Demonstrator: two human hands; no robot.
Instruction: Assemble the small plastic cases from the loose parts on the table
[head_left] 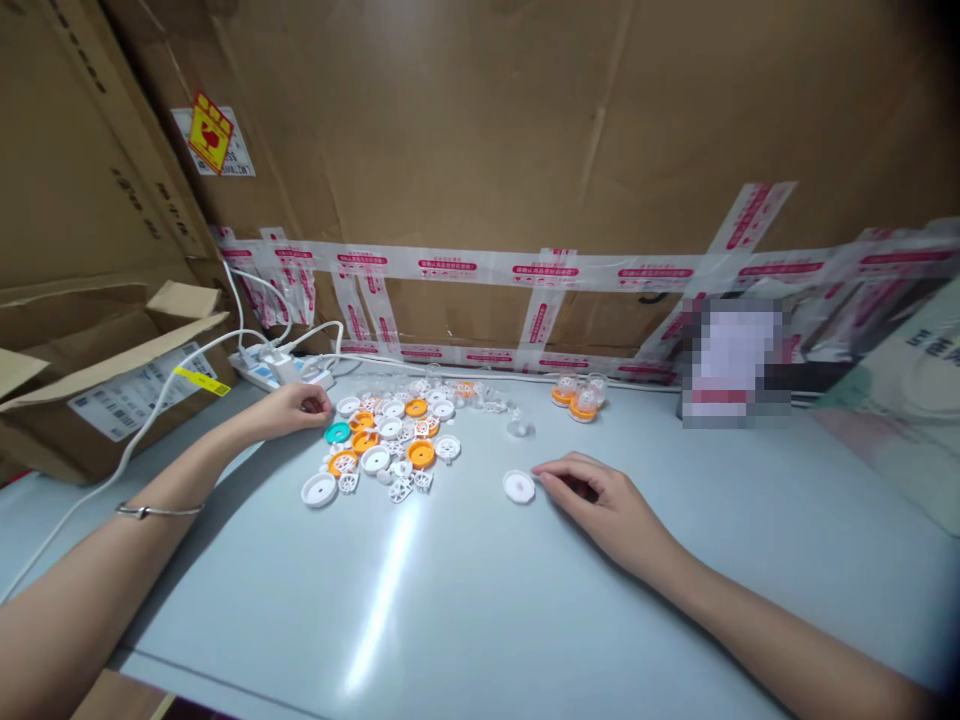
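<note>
My left hand (296, 410) is at the left edge of a heap of small plastic parts, its fingers curled and pinched together. Whatever they may hold is hidden. The heap has white round caps (319, 490), orange rings (421, 454), a teal ring (337, 432) and small white spoked pieces (400, 490). Right of it, a white plastic disc (519, 487) with a raised centre lies low over the table. My right hand (600, 500) has its thumb and forefinger closed at the disc's right edge.
Behind, three orange-and-clear assembled pieces (583, 402) stand together, and a clear part (519, 424) sits nearer. A power strip (281, 370) with white cables lies back left, beside an open cardboard box (112, 380). A large taped carton (465, 150) walls off the table's (450, 620) back.
</note>
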